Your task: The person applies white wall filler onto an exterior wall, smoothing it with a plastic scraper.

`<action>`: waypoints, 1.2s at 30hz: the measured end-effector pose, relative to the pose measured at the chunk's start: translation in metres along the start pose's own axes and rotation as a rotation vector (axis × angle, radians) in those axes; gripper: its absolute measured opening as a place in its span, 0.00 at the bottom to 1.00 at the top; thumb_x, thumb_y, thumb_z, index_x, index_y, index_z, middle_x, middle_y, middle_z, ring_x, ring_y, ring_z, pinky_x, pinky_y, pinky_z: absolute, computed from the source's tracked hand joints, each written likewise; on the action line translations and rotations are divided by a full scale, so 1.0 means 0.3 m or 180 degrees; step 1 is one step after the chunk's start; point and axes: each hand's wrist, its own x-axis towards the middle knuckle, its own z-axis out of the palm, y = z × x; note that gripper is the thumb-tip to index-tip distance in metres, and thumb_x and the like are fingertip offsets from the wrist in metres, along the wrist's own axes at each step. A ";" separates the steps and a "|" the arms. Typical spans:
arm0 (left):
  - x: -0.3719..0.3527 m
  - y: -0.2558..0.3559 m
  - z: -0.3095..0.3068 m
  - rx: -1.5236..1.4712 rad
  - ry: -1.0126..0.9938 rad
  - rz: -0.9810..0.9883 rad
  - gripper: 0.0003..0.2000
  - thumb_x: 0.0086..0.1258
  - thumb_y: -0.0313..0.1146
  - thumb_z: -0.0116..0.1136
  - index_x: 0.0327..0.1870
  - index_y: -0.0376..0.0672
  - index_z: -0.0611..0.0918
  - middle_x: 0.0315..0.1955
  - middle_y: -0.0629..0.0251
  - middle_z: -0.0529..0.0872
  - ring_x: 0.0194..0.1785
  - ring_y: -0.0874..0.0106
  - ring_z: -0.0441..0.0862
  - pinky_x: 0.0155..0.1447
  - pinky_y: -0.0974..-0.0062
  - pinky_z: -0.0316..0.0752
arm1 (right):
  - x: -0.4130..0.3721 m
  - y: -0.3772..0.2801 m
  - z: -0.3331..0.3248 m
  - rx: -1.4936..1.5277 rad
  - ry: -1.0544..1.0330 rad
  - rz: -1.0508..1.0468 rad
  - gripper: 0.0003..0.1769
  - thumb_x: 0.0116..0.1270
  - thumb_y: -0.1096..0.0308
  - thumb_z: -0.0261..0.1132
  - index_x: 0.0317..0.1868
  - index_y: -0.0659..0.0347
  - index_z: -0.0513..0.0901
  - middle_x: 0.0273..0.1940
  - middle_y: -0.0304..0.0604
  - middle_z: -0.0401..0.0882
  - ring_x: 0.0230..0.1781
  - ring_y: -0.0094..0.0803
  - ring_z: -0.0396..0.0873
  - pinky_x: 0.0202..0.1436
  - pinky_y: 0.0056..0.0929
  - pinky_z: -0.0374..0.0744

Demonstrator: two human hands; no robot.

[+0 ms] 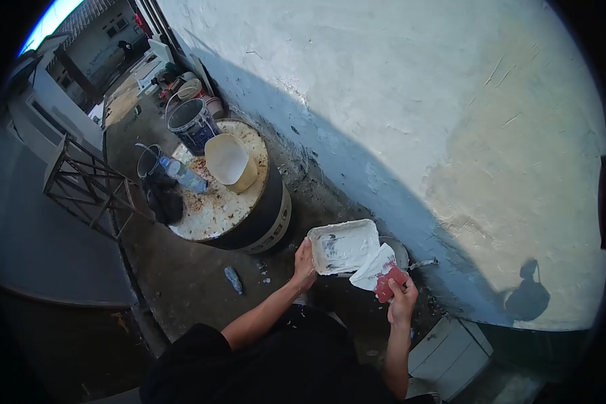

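My left hand (304,266) grips the left edge of a white rectangular tray (347,246) coated inside with white paste. In my right hand (402,300) is a red scraper (389,283), its broad blade covered in white paste and held at the tray's lower right corner. Whether the blade touches the tray I cannot tell. Behind the tray's right side a round pale container (398,253) is partly hidden. The wall (384,87) rises beyond the tray, pale and partly coated.
A dark drum (276,215) stands left of the tray, bearing a yellowish container (232,161), a bucket (194,128), a plastic bottle (184,175) and a black bag. A metal frame (91,185) stands further left. A crumpled bottle (233,280) lies on the ground.
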 end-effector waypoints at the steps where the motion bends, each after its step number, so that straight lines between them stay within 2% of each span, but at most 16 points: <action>1: -0.014 0.032 -0.023 -0.0124 0.0141 0.0004 0.20 0.81 0.46 0.37 0.55 0.37 0.73 0.46 0.65 0.80 0.49 0.77 0.78 0.55 0.76 0.73 | -0.001 0.002 0.040 -0.0065 -0.0046 0.0059 0.13 0.64 0.79 0.63 0.50 0.69 0.77 0.41 0.45 0.83 0.37 0.27 0.83 0.41 0.27 0.83; 5: -0.019 0.094 -0.186 -0.0113 0.0385 0.0535 0.21 0.81 0.46 0.36 0.56 0.37 0.73 0.46 0.65 0.80 0.49 0.76 0.78 0.56 0.77 0.73 | 0.016 0.047 0.147 -0.0105 -0.0436 0.0179 0.14 0.65 0.78 0.63 0.51 0.67 0.75 0.42 0.45 0.82 0.38 0.29 0.83 0.41 0.30 0.83; 9: -0.042 0.175 -0.302 0.0216 0.0430 0.0769 0.22 0.81 0.47 0.36 0.56 0.36 0.73 0.47 0.65 0.81 0.49 0.77 0.78 0.55 0.77 0.73 | 0.028 0.080 0.353 0.0032 -0.0651 0.0264 0.14 0.66 0.77 0.63 0.51 0.67 0.75 0.42 0.45 0.82 0.38 0.29 0.83 0.40 0.29 0.83; 11: -0.043 0.222 -0.336 0.0067 0.0555 0.0801 0.21 0.82 0.47 0.35 0.55 0.36 0.73 0.45 0.65 0.81 0.48 0.78 0.77 0.54 0.78 0.72 | 0.035 0.135 0.460 -0.0004 -0.0811 0.0206 0.14 0.66 0.76 0.64 0.51 0.67 0.75 0.42 0.45 0.82 0.38 0.29 0.83 0.40 0.29 0.83; 15: -0.004 0.343 -0.447 -0.0165 0.0822 0.0872 0.21 0.81 0.47 0.36 0.53 0.36 0.74 0.42 0.66 0.80 0.46 0.79 0.77 0.53 0.79 0.72 | 0.032 0.309 0.595 -0.0138 -0.0644 0.0283 0.15 0.65 0.77 0.64 0.52 0.67 0.75 0.41 0.44 0.83 0.37 0.29 0.83 0.42 0.29 0.83; 22: 0.157 0.573 -0.815 -0.0107 0.0938 0.0879 0.20 0.81 0.46 0.37 0.52 0.37 0.74 0.42 0.67 0.80 0.45 0.79 0.75 0.52 0.79 0.72 | 0.045 0.470 0.865 -0.0057 -0.0583 0.0353 0.15 0.65 0.76 0.64 0.52 0.66 0.74 0.44 0.44 0.81 0.40 0.29 0.82 0.43 0.29 0.82; 25: 0.209 0.680 -0.957 0.0327 0.1021 0.0893 0.19 0.82 0.45 0.37 0.51 0.37 0.74 0.40 0.68 0.79 0.43 0.81 0.74 0.51 0.80 0.71 | 0.053 0.522 1.045 0.0046 -0.0560 0.0281 0.15 0.66 0.75 0.64 0.52 0.64 0.73 0.44 0.43 0.81 0.39 0.28 0.82 0.41 0.28 0.82; 27: 0.242 0.707 -1.055 0.0418 0.1067 0.0849 0.18 0.82 0.45 0.37 0.49 0.38 0.74 0.38 0.70 0.78 0.41 0.82 0.72 0.49 0.81 0.70 | 0.066 0.593 1.167 0.0081 -0.0560 0.0041 0.15 0.66 0.74 0.64 0.52 0.64 0.73 0.43 0.43 0.81 0.38 0.28 0.82 0.40 0.27 0.82; 28: 0.250 0.726 -1.087 0.0412 0.1064 0.0795 0.18 0.82 0.44 0.37 0.48 0.38 0.74 0.37 0.70 0.77 0.41 0.82 0.72 0.48 0.81 0.70 | 0.053 0.617 1.237 -0.0214 -0.0465 -0.0310 0.15 0.66 0.74 0.65 0.51 0.65 0.73 0.42 0.43 0.82 0.38 0.27 0.82 0.41 0.27 0.81; 29: 0.262 0.745 -1.117 0.0410 0.1049 0.0748 0.18 0.82 0.44 0.37 0.48 0.38 0.74 0.37 0.71 0.77 0.40 0.82 0.72 0.48 0.81 0.70 | 0.054 0.653 1.270 -0.0997 -0.0598 -0.0970 0.11 0.66 0.77 0.65 0.47 0.65 0.76 0.41 0.44 0.83 0.39 0.29 0.82 0.42 0.29 0.81; 31: 0.306 0.745 -1.202 0.0296 0.1031 0.0635 0.17 0.82 0.44 0.38 0.48 0.38 0.75 0.37 0.71 0.78 0.40 0.82 0.72 0.47 0.81 0.70 | 0.042 0.652 1.388 -0.2525 -0.0924 -0.2785 0.08 0.63 0.82 0.63 0.42 0.66 0.79 0.42 0.48 0.84 0.39 0.36 0.83 0.45 0.33 0.81; 32: 0.315 0.733 -1.246 0.0242 0.1033 0.0550 0.17 0.82 0.44 0.38 0.48 0.38 0.75 0.36 0.71 0.78 0.40 0.82 0.73 0.47 0.81 0.71 | 0.041 0.635 1.450 -0.2750 -0.1224 -0.3535 0.09 0.54 0.83 0.65 0.37 0.67 0.81 0.40 0.51 0.84 0.41 0.48 0.84 0.48 0.39 0.81; 33: 0.320 0.742 -1.269 0.0148 0.1041 0.0480 0.17 0.82 0.44 0.38 0.48 0.38 0.75 0.36 0.71 0.78 0.40 0.82 0.73 0.47 0.81 0.71 | 0.038 0.654 1.459 -0.3199 -0.1548 -0.3749 0.12 0.52 0.79 0.64 0.39 0.67 0.82 0.43 0.50 0.84 0.45 0.47 0.83 0.51 0.41 0.81; 36: 0.338 0.767 -1.300 -0.0112 0.1031 0.0290 0.17 0.82 0.44 0.38 0.48 0.38 0.75 0.36 0.70 0.79 0.40 0.81 0.74 0.46 0.80 0.71 | 0.017 0.710 1.474 -0.3860 -0.2147 -0.3714 0.12 0.54 0.71 0.61 0.39 0.63 0.83 0.49 0.45 0.82 0.53 0.42 0.79 0.58 0.45 0.77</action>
